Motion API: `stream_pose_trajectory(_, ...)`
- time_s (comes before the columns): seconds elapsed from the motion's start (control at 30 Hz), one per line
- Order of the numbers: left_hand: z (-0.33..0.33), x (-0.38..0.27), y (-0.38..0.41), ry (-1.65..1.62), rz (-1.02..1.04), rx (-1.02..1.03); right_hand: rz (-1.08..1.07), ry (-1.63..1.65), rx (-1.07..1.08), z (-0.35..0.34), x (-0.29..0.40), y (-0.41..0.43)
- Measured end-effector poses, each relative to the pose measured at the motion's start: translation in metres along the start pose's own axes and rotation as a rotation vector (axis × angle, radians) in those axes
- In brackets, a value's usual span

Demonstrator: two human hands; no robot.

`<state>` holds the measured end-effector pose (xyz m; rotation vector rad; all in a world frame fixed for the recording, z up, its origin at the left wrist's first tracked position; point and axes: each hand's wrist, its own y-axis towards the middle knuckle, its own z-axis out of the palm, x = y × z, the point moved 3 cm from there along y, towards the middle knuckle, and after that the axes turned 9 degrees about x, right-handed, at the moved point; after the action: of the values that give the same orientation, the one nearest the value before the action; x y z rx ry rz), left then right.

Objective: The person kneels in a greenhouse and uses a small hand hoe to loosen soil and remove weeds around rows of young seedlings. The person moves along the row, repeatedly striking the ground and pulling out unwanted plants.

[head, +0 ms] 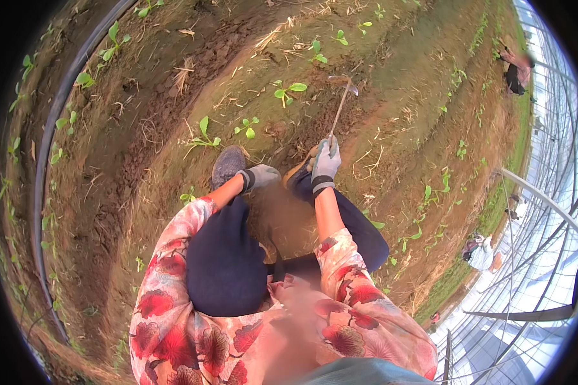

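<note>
My right hand (326,158), in a grey work glove with a dark cuff, is closed around the thin handle of a small hoe (340,108). The hoe points away from me, and its metal head (344,83) is at or just above the brown soil, slightly blurred. My left hand (261,176), gloved the same way, is beside my left shoe (228,166); its fingers point right and look curled, and whether they hold anything is hidden. Young leafy seedlings (284,92) grow in the soil ahead of both hands, with smaller ones (246,127) near the left shoe.
A black hose (49,130) curves along the left, with more seedlings (66,121) beside it. Rows of seedlings (436,190) run on the right. Farther right are a crouching person (516,70), another person in pale clothing (481,255) and the greenhouse frame (542,199).
</note>
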<state>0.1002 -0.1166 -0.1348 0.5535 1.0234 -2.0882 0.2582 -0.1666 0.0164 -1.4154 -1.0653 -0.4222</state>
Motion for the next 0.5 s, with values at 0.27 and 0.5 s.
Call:
stream_pose_trajectory(0.27,-0.002,0.003,0.014,0.017,0.026,0.006,-0.262,-0.361,-0.015,-0.045,-0.054,0.017)
stream_pose_trajectory(0.5,-0.007,0.021,0.015,-0.024,0.058,-0.005,-0.13,-0.187,0.311,0.018,0.023,-0.017)
